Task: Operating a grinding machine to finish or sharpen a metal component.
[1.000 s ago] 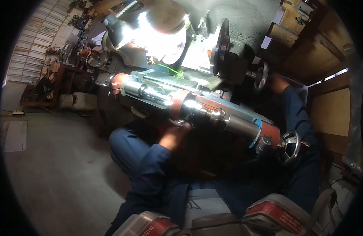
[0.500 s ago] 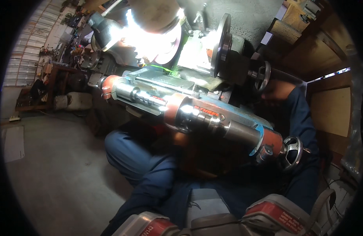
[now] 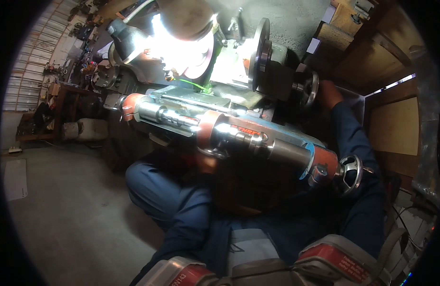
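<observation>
Grey floor point(image 3: 77, 209), lower left. I see right hand point(image 3: 329, 94) now higher beside upper-right handwheel point(image 3: 315, 89), likely turning it; left hand point(image 3: 208, 165) by central chrome ring point(image 3: 212, 153); can't tell whether fingers grasp either.

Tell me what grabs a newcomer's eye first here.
Probably the white glare at upper centre. Then the long silver shaft slanting across the middle between orange-red end blocks, with a chrome handwheel at its right end. The right hand is beside another handwheel, upper right.

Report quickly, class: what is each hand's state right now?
Left hand: at central handwheel; open or closed cannot be told.
Right hand: beside upper handwheel; too shadowed to tell.
</observation>
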`<state>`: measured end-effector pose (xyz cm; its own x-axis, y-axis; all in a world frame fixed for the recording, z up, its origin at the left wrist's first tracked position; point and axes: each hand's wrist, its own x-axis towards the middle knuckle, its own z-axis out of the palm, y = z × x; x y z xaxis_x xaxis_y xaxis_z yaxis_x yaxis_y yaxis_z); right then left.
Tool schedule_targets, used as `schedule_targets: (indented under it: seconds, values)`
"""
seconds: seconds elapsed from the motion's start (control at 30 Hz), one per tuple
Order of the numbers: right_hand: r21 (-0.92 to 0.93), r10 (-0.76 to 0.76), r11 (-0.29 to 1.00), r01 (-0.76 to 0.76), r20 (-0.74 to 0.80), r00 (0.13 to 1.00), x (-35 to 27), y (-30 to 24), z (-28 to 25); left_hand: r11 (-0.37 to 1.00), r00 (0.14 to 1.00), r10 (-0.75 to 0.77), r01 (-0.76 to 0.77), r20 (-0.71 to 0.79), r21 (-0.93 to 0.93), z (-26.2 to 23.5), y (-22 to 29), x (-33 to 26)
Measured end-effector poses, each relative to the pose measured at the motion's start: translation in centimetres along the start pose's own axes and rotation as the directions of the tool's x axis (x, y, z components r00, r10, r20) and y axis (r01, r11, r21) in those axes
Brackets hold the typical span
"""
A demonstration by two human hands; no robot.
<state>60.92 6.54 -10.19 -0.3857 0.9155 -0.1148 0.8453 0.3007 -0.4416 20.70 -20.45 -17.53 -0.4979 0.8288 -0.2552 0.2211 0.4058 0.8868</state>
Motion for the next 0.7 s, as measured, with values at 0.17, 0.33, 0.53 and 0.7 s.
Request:
schedule_targets:
  seconds: [0.17, 0.33, 0.53, 0.7]
  values:
    - [0.069, 0.012, 0.998, 0.001, -0.182, 0.983, -0.1, -1.3, -3.9, 0.964, 0.971, 0.124, -0.069, -0.203, 0.257, -2.9, 3.6, -0.1]
    - [0.134, -0.085, 0.988, 0.071, 0.101, 0.991, -2.3, -3.8, -7.0, 0.628, 0.556, -0.698, 0.778, 0.452, 0.013, -3.9, 11.1, -0.7]
    - [0.215, -0.035, 0.972, -0.096, 0.535, 0.844, -1.8, -3.2, -2.4, 0.816, 0.673, -0.441, 0.576, 0.594, -0.046, 1.6, 2.6, -4.6]
    - [0.035, -0.12, 0.992, 0.12, -0.018, 0.993, 0.1, -3.7, -5.1, 0.926, 0.995, 0.011, -0.049, 0.103, 0.374, -2.4, -2.8, -0.5]
